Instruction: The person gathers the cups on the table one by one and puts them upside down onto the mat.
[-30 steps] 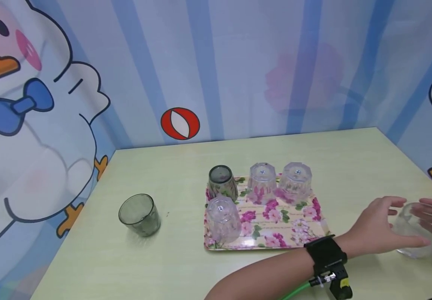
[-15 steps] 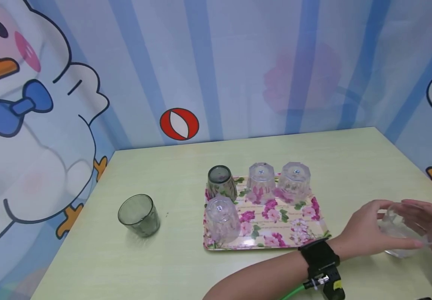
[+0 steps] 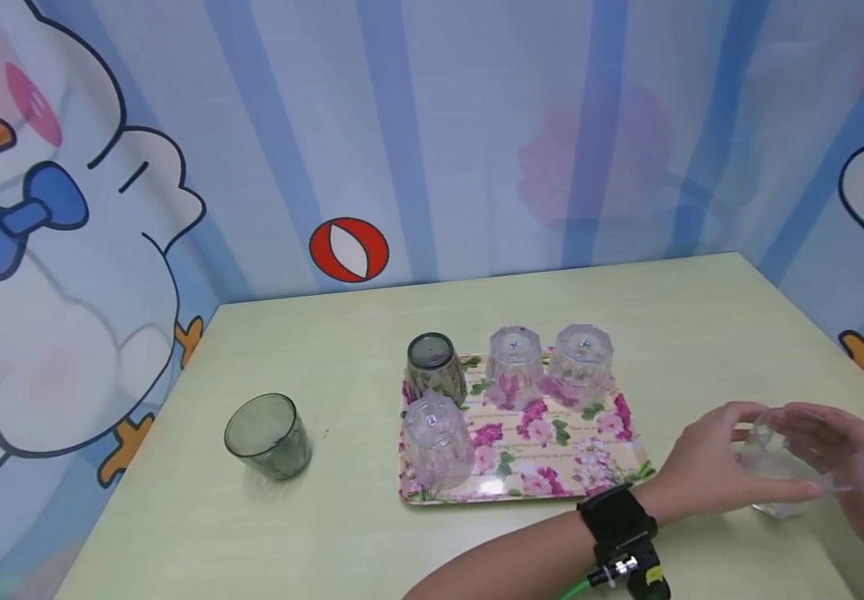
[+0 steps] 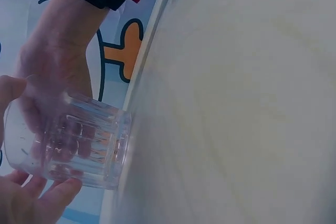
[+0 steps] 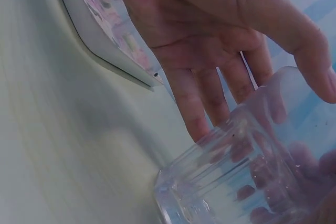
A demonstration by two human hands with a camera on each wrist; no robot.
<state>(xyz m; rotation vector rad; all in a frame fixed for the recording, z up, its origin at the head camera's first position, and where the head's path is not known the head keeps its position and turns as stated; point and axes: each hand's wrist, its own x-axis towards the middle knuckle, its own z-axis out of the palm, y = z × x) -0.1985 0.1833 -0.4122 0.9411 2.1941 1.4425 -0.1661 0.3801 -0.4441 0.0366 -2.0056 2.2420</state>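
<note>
A clear ribbed glass (image 3: 767, 446) stands near the table's right edge, to the right of the floral tray (image 3: 604, 467). Both hands hold it. My left hand (image 3: 780, 467), with a black strap on its wrist, reaches across from the left, thumb over the rim and fingers along the near side. My right hand (image 3: 844, 458) curls round the far side. In the left wrist view the glass (image 4: 79, 140) has its base against the table. The right wrist view shows the glass (image 5: 231, 182) with the left palm (image 5: 199, 40) beside it.
The tray carries one dark green glass (image 3: 435, 367) and three clear glasses (image 3: 514, 358) (image 3: 581, 358) (image 3: 436, 437), all upside down. A dark green glass (image 3: 268, 435) stands upright on the table (image 3: 342, 333) to the left. Cartoon-printed walls close in the back and sides.
Both hands and the clear glass have shifted left, closer to the tray. The hands have closed in around the glass.
</note>
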